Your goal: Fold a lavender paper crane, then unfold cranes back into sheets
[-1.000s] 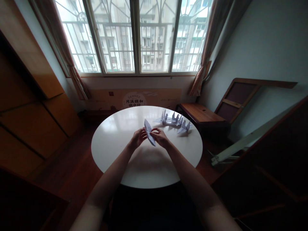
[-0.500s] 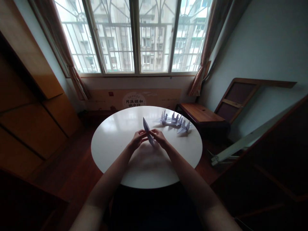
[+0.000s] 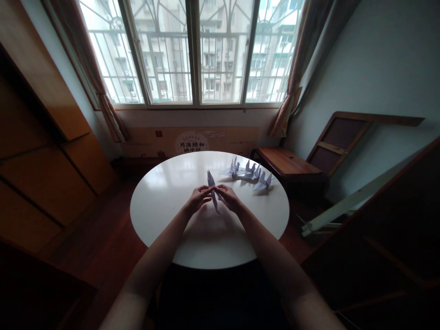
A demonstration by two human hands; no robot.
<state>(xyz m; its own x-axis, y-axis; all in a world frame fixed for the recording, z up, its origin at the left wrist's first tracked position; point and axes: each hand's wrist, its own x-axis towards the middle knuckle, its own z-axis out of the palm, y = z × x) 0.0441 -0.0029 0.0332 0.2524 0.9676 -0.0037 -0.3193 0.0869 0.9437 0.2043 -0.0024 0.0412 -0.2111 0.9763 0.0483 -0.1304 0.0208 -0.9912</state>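
A folded sheet of pale lilac paper (image 3: 211, 179) is held up over the white round table (image 3: 154, 220), its pointed ends toward the window and toward me. My left hand (image 3: 199, 198) pinches it from the left near its middle. From the other side my right hand (image 3: 227, 195) grips it with thumb and fingers, and the two hands' fingertips meet at the paper. A lower flap stands apart from the rest near my right fingers. Several finished paper cranes (image 3: 252, 170) of the same colour stand at the table's far right.
Behind the table's right side is a wooden bench (image 3: 288, 160). A printed cardboard panel (image 3: 147, 140) leans under the window. Wooden cabinets (image 3: 44, 197) line the left wall, and a wooden frame (image 3: 338, 140) leans at the right.
The paper has turned between my fingers: its far tip is a little lower and further right, and a lower flap has spread out. The cranes have not moved.
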